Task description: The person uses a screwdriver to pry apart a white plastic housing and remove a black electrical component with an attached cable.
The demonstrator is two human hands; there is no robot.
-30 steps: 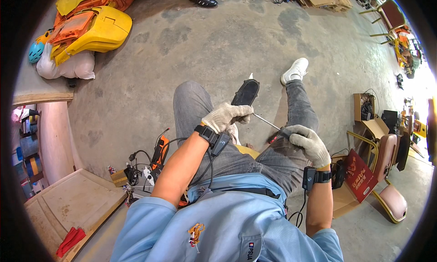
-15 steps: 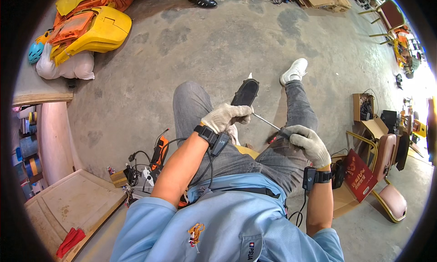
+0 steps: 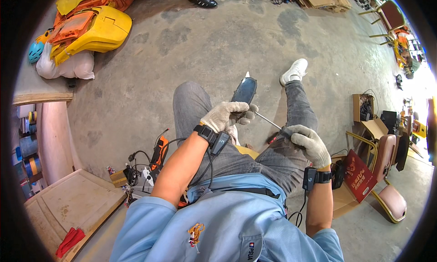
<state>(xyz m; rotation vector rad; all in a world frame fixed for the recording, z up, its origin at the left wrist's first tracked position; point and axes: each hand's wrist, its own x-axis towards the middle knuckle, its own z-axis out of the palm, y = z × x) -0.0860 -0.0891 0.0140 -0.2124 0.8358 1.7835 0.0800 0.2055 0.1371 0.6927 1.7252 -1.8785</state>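
My left hand point(image 3: 230, 115), in a pale knitted glove, is closed around the lower end of a long dark oval part point(image 3: 245, 90). That part has small tabs along its rim and a white pointed tip at its far end. My right hand point(image 3: 310, 144), gloved alike, grips the dark handle of a screwdriver point(image 3: 269, 121) above my right thigh. The thin metal shaft slants up and left, its end close to my left fingers. Whether that end touches the dark part is hidden by the glove. A small red and black item point(image 3: 273, 137) shows below the shaft.
Yellow and orange plastic shells point(image 3: 102, 30) are piled at the far left. Near my left elbow lie cables and an orange-black object point(image 3: 159, 152). A wooden board point(image 3: 77, 207) with red gloves is lower left. Chairs point(image 3: 387, 155), boxes and a red folder point(image 3: 357, 175) crowd the right.
The dark part has tilted in my left hand and now shows a shinier, bluish face. My left fingers have shifted slightly on it. The right hand and screwdriver have hardly moved.
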